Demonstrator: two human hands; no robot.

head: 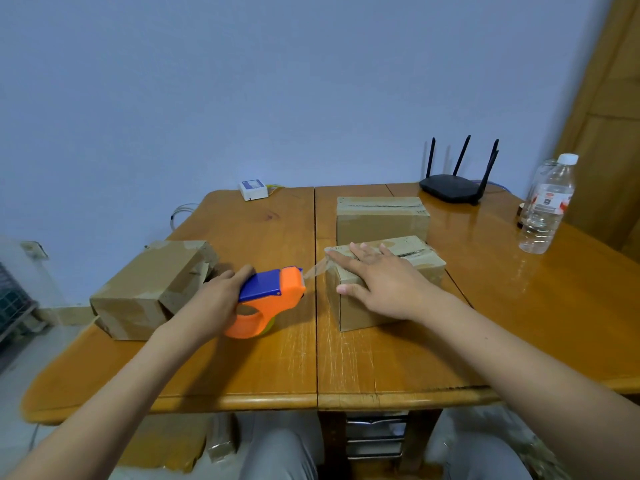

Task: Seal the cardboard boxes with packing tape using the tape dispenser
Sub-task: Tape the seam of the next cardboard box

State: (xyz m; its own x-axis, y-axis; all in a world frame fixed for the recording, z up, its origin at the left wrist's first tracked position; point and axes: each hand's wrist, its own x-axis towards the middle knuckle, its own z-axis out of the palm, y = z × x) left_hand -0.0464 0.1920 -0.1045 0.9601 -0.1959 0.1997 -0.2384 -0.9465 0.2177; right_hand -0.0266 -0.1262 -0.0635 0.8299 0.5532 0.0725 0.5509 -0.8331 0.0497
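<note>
Three cardboard boxes sit on the wooden table point(346, 358), and from where I watch, the sealing looks roughly midway. Nearest to me, my left hand point(211, 299) is curled round the orange and blue tape dispenser point(268, 296), which sits just left of the table's middle seam with its cutting end pointing right. A clear strip of tape point(317, 270) runs from that end across the short gap to the top left edge of the near right box point(381, 289). My right hand point(377, 275) lies flat on that box with the fingers straight, pressing the tape down along the lid while the thumb hangs over the near face. I judge this box to be the one in hand: tape appears laid along its top seam, but the strip is not yet cut, so it still needs cutting and smoothing. On the left, the left box point(152, 289) shows glossy patches of tape on its top and end, yet a flap at its right end seems to stand loose, so I cannot tell if it is finished. Farthest back, the far box point(381, 216) has a shiny band along its top seam and looks sealed.
</note>
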